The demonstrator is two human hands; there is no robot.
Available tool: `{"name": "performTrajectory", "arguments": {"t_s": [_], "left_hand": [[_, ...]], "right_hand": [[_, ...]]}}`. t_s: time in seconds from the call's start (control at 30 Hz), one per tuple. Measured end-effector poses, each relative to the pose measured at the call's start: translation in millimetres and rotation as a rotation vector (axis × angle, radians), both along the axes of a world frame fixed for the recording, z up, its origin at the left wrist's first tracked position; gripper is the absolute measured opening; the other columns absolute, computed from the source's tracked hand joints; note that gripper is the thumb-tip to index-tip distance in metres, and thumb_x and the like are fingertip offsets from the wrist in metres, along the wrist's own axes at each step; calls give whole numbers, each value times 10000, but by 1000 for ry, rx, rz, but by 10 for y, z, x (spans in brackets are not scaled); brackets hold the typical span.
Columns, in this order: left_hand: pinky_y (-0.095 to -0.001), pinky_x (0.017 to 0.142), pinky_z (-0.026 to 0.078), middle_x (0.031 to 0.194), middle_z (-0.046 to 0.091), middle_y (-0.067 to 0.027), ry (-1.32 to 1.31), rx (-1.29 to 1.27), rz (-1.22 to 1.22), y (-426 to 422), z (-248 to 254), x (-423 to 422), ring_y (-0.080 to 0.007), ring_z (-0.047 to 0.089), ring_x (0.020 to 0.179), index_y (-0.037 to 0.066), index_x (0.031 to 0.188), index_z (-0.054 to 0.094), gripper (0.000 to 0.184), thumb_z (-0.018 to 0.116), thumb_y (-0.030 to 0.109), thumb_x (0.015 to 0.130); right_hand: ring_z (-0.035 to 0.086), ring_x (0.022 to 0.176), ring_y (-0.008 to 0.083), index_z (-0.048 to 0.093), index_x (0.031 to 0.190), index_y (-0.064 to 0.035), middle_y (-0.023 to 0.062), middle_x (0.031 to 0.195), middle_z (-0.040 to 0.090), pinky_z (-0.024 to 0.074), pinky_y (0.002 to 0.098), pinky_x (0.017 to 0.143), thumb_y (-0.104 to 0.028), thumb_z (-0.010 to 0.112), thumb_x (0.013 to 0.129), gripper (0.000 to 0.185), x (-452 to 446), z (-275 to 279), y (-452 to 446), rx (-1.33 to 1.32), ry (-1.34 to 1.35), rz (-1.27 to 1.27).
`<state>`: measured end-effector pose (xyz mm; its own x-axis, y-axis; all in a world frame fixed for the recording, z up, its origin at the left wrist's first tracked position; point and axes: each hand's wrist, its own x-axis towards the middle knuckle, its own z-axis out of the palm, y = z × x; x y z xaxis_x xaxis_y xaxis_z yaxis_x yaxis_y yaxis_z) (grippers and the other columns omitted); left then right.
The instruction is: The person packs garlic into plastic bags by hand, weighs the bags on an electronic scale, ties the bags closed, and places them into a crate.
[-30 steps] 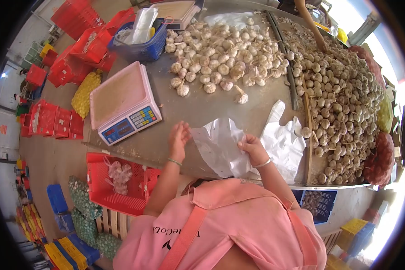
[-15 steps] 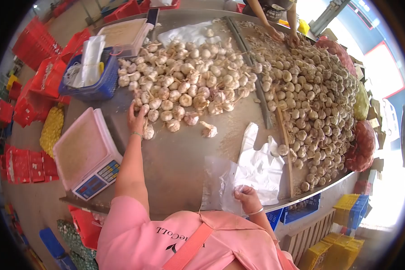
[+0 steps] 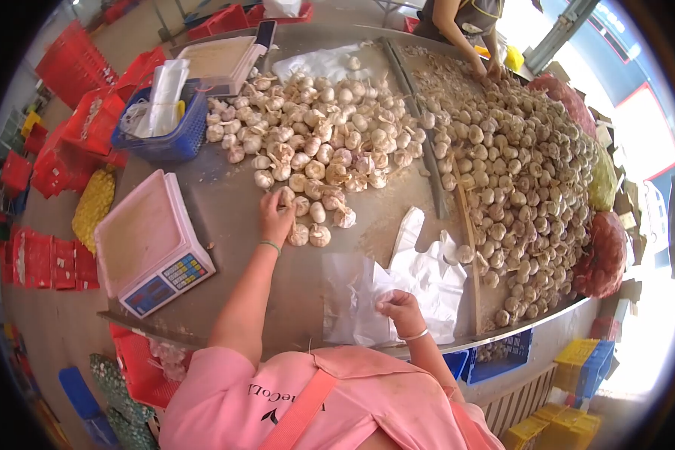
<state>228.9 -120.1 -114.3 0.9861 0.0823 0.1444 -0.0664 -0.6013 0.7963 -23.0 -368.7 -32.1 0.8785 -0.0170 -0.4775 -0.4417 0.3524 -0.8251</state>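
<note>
At the near edge of the pile of garlic bulbs [image 3: 307, 135], my left hand [image 3: 276, 217] has its fingers curled around a garlic bulb [image 3: 285, 196]. A few bulbs lie just right of it on the metal table [image 3: 277, 307]. My right hand [image 3: 403, 312] pinches the edge of a clear plastic bag [image 3: 352, 292], which hangs flat and looks empty. Beyond that hand, a white plastic carrier bag [image 3: 431, 277] is spread on the table.
A scale [image 3: 154, 244] stands left, with a blue basket [image 3: 161, 131] behind it. A divider [image 3: 469, 255] borders a larger garlic heap [image 3: 525, 187]. Another person's hands [image 3: 487, 71] work at its far end. A red crate [image 3: 139, 367] sits below the table's left edge.
My left hand first reached out to the pile's left side, then came nearer and right, with several bulbs shifted toward me. My right hand keeps hold of the clear bag. The view has swung.
</note>
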Motion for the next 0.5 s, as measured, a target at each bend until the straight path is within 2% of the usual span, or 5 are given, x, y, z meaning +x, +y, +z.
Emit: {"name": "performTrajectory", "arguments": {"t_s": [0.17,0.23,0.3,0.37,0.5], "left_hand": [[-420,851,428,1127,496,-202,-274,322,-96,-82,552,-867,-361,503,1010,57,1140,505,526,699,244,689],[-350,749,471,995,566,-155,9,77,-253,-189,713,-1352,-265,572,874,34,1155,484,528,708,226,716],[-252,664,466,887,586,-88,511,-442,-389,-335,1103,-1793,-140,567,775,12,1164,468,497,691,212,768],[-194,627,446,865,574,-40,577,-717,-431,-429,1248,-2131,-76,538,747,-10,1160,463,466,675,191,797],[-205,655,470,863,598,-24,435,-861,-214,-311,1203,-2403,-72,566,728,-9,1074,501,339,657,107,797]], "right_hand": [[454,560,56,589,721,-62,-37,648,552,366,205,530,-55,723,703,136,8,78,93,114,-14,-45],[424,546,53,544,669,-84,-55,618,501,356,208,519,-35,723,693,187,21,-3,132,188,-20,64],[393,552,44,500,643,-96,-69,611,444,350,210,511,-11,721,686,241,84,73,275,172,-137,193],[428,601,32,517,647,-79,-63,650,479,381,203,527,-7,719,686,218,126,91,476,89,-196,297],[494,678,36,573,707,-45,-43,708,555,453,206,582,-33,716,707,143,141,214,792,16,-352,462]]}}
